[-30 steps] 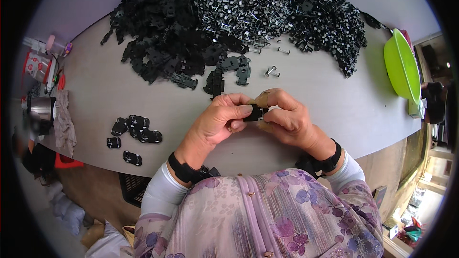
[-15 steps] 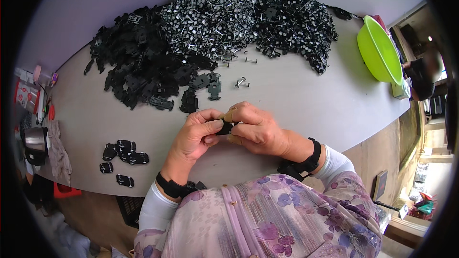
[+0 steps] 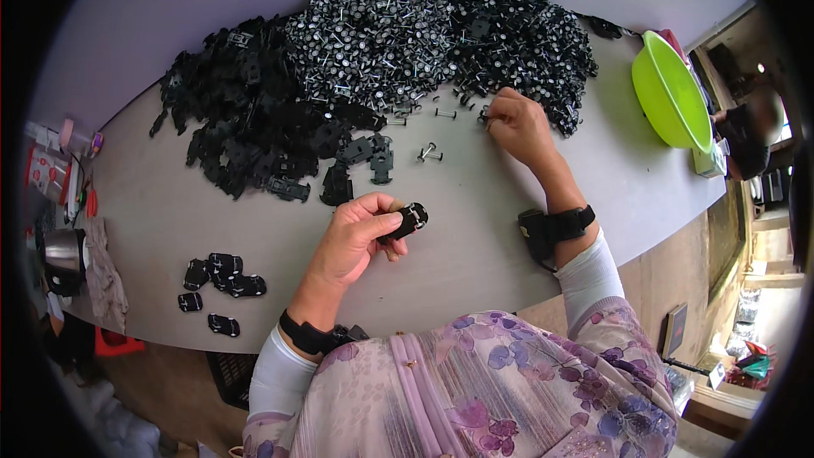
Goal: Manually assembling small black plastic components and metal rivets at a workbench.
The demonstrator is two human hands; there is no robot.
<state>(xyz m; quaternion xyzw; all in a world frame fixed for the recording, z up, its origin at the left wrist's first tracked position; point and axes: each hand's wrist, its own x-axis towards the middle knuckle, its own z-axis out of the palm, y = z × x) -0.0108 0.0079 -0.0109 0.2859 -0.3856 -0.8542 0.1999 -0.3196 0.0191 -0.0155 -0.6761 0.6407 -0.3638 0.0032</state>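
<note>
My left hand [image 3: 360, 237] pinches a black toy car chassis [image 3: 413, 219] between thumb and fingers, above the table's near middle. A silvery strip shows across the chassis near its outer end. Farther off to the right, my right hand [image 3: 519, 125] is closed at the near edge of a heap of dark wheel axles [image 3: 526, 34]. At its fingertips is a small dark wheel axle [image 3: 483, 115], partly covered by the fingers. Loose silvery wheel axles [image 3: 430, 153] lie between the hands and the heaps. Several black chassis [image 3: 335, 182] lie beyond my left hand.
A tall heap of silvery wheel axles [image 3: 373, 34] stands at the back, beside a pile of black chassis [image 3: 246, 110]. Several assembled chassis [image 3: 225, 271] lie at left. A lime green basin [image 3: 670, 93] sits at right; a person [image 3: 750, 131] is beyond it.
My right hand has left the chassis and moved forward and right to the dark axle heap. My left hand still holds the chassis, which is now more exposed.
</note>
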